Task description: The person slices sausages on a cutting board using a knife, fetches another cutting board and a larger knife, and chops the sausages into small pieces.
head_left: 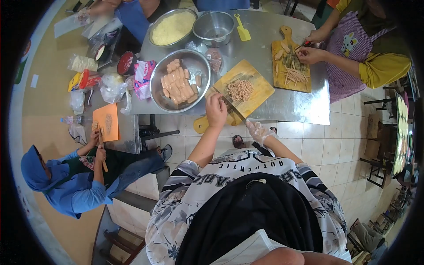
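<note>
A knife [235, 110] slants over the near edge of a wooden cutting board [259, 90]. My bare left hand [216, 110] is closed around the knife's upper left end. At its lower right end is my right hand [259, 132], in a clear plastic glove, its fingers closed against the knife. Which end is the handle I cannot tell. Finely chopped pinkish sausage [240, 90] lies heaped on the board, just beyond the blade. Left of the board stands a metal bowl [155, 90] holding several whole sausages [179, 84].
At the back are a bowl of pale yellow shreds [173, 27], another metal bowl [214, 28] and a yellow spatula [241, 27]. To the right, a co-worker's hands [311, 54] cut strips on a second board [282, 81]. On the left, another person cuts on an orange board [110, 132].
</note>
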`<action>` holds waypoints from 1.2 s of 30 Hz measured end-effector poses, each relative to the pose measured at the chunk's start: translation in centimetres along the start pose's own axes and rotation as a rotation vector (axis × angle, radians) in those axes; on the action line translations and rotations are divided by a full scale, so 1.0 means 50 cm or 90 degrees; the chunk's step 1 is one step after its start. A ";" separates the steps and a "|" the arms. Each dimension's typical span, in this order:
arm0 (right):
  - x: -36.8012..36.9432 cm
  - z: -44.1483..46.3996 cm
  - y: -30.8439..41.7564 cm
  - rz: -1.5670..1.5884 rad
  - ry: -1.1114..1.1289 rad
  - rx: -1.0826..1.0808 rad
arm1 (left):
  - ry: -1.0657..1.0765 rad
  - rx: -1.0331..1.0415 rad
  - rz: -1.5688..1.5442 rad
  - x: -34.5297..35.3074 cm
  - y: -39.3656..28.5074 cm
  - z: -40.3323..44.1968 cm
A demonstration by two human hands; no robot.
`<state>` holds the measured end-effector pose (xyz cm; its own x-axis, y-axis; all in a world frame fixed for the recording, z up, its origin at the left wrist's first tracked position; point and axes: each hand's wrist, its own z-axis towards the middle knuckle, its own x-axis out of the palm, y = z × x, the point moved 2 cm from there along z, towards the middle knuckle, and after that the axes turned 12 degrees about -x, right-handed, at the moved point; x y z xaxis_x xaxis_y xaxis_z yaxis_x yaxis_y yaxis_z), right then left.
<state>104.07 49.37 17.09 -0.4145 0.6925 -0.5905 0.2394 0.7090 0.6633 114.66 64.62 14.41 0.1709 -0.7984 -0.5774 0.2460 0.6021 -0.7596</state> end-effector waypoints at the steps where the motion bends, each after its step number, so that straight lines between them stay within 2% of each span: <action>1: 0.023 0.030 -0.038 0.017 -0.016 0.025 | -0.001 0.001 -0.001 -0.002 0.001 -0.002; 5: 0.013 0.065 -0.088 0.021 -0.088 0.035 | 0.006 0.028 0.006 -0.007 0.006 -0.016; 7: -0.017 0.049 -0.092 0.110 -0.061 0.142 | 0.007 0.032 0.004 -0.010 0.013 -0.022; 8: -0.023 0.042 -0.096 0.109 -0.062 0.142 | 0.016 0.025 0.013 -0.011 0.018 -0.024; 10: -0.035 0.029 -0.089 -0.081 -0.098 -0.017 | 0.025 0.018 0.020 -0.016 0.024 -0.032; 11: -0.041 0.030 -0.085 -0.083 -0.098 -0.019 | 0.029 0.017 0.029 -0.018 0.025 -0.034; 13: -0.045 0.027 -0.078 0.058 0.023 0.163 | 0.033 0.015 0.040 -0.020 0.028 -0.036; 14: -0.049 0.023 -0.065 0.058 0.023 0.163 | 0.036 0.012 0.047 -0.018 0.030 -0.037; 16: -0.046 0.011 -0.035 -0.015 0.140 0.075 | 0.041 0.009 0.052 -0.013 0.029 -0.038; 17: -0.038 0.006 -0.040 -0.015 0.139 0.076 | 0.034 0.012 0.052 -0.011 0.027 -0.038; 19: -0.018 0.009 -0.058 0.015 -0.019 -0.047 | 0.027 0.016 0.051 -0.008 0.022 -0.036; 20: -0.003 0.024 -0.077 0.015 -0.020 -0.047 | 0.038 0.018 0.046 -0.007 0.019 -0.034; 22: 0.002 0.043 -0.095 -0.023 -0.176 0.025 | 0.049 0.020 0.042 -0.005 0.014 -0.034; 26: -0.061 0.002 -0.053 -0.121 -0.193 0.018 | 0.077 0.054 0.022 0.011 -0.005 -0.040; 28: -0.091 -0.032 -0.007 -0.217 -0.174 0.067 | 0.094 0.078 0.027 0.021 -0.019 -0.045; 30: -0.090 -0.033 -0.016 -0.248 -0.180 0.048 | 0.184 0.228 0.106 0.039 -0.041 -0.053; 31: -0.087 -0.034 -0.020 -0.277 -0.184 0.030 | 0.259 0.229 0.156 0.049 -0.050 -0.055; 32: -0.084 -0.036 -0.022 -0.277 -0.185 0.030 | 0.258 0.230 0.156 0.054 -0.060 -0.053; 34: -0.084 -0.044 -0.023 -0.295 -0.254 -0.014 | 0.370 0.302 0.174 0.066 -0.080 -0.054; 36: -0.088 -0.050 -0.026 -0.294 -0.254 -0.018 | 0.390 0.315 0.200 0.082 -0.075 -0.042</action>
<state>103.37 45.07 19.96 -0.1074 0.3146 -0.9431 0.0881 0.9479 0.3061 112.44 59.13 14.26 -0.2108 -0.3611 -0.9084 0.6872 0.6061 -0.4004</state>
